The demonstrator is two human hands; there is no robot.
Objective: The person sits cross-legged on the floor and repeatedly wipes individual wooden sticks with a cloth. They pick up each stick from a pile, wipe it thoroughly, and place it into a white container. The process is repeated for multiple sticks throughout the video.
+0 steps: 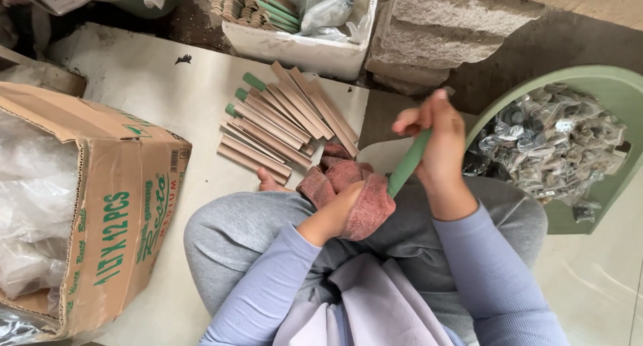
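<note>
pale board [167, 91] covers the floor where i sit, my grey-trousered legs crossed beneath the head camera. my right hand [439, 142] is raised over my lap, fingers closed around the upper part of a green stick [408, 164]; the stick slants down to the left, and its lower end runs into a reddish-pink cloth [355, 192]. my left hand [335, 215] sits under and behind that cloth, and i can't tell from this view whether it is clenched around the fabric or only resting against it; the cloth covers most of the palm and fingers.

just beyond my knees, on the board, lies a loose pile of brown sticks [281, 121], laid roughly side by side and slanting, a few of them with green tips at the upper left. farther back stands a white foam box [295, 48] with more sticks and clear plastic bags inside. to my left a brown cardboard carton [120, 205] lies open on its side, stuffed with clear plastic. to my right a pale green basin [603, 85] holds a heap of small packets in clear wrap. rough grey stone blocks [449, 18] stand behind the basin, beside the foam box.
</note>
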